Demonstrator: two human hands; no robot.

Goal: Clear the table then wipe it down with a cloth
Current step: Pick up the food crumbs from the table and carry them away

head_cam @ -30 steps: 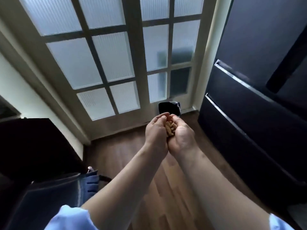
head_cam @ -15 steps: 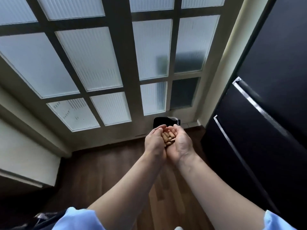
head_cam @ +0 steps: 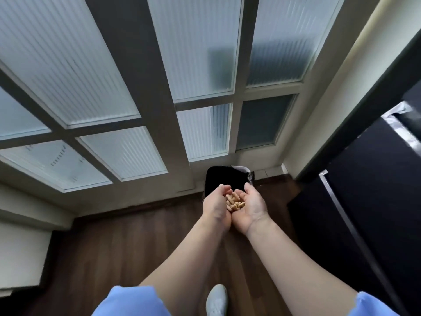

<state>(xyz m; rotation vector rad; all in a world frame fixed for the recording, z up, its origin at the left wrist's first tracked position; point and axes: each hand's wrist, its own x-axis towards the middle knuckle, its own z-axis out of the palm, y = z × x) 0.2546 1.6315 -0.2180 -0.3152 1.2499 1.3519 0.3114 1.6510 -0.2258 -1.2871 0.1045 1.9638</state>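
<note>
Head view: my left hand (head_cam: 216,207) and right hand (head_cam: 251,207), cupped together, hold light, loose, spill-prone nuts (head_cam: 234,201) near the bin (head_cam: 224,179).

Far wall is mostly a big glazed door (head_cam: 141,87) with a dark-looking grid frame and frosted ribbed panes (head_cam: 200,42) letting in soft, cool daylight; the low pane at right (head_cam: 262,122) is darker than the rest. Dark wood plank floor (head_cam: 127,242) runs from near to the pale skirting (head_cam: 136,197) under the door, with a white stepped ledge (head_cam: 22,254) at left. A cream wall (head_cam: 341,87) stands at right, and nearer on that side black cabinet fronts (head_cam: 364,213) carry slanting silver strips (head_cam: 337,201).
</note>
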